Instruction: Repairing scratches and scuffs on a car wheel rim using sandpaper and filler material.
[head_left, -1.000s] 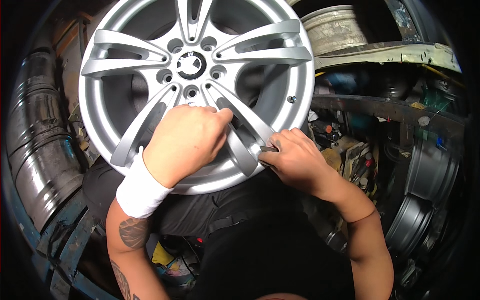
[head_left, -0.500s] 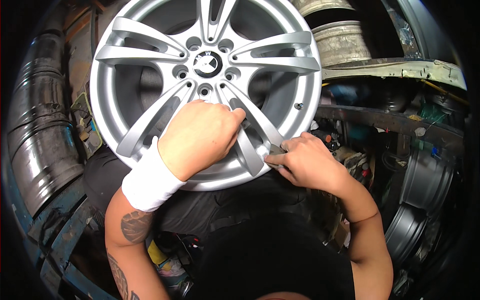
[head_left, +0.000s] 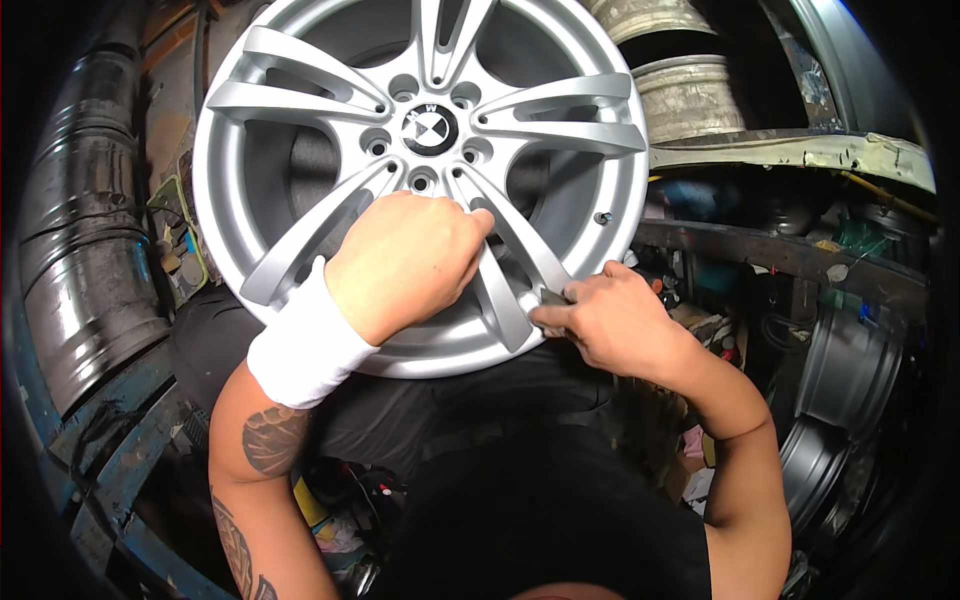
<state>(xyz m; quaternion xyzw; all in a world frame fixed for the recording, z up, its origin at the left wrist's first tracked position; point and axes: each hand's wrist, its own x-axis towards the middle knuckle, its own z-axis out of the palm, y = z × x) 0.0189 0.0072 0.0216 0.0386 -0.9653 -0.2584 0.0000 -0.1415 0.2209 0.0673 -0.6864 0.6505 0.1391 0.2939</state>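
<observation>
Now the left hand (head_left: 405,262) grips a spoke of the silver alloy wheel (head_left: 300,130), while the right hand (head_left: 610,320) pinches a small grey pad (head_left: 553,297) against the lower rim.

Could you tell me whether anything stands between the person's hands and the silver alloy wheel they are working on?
Nothing visible does. The left hand rests directly on the spokes of the silver alloy wheel, and the right hand presses a small grey piece against its lower spoke.
</observation>
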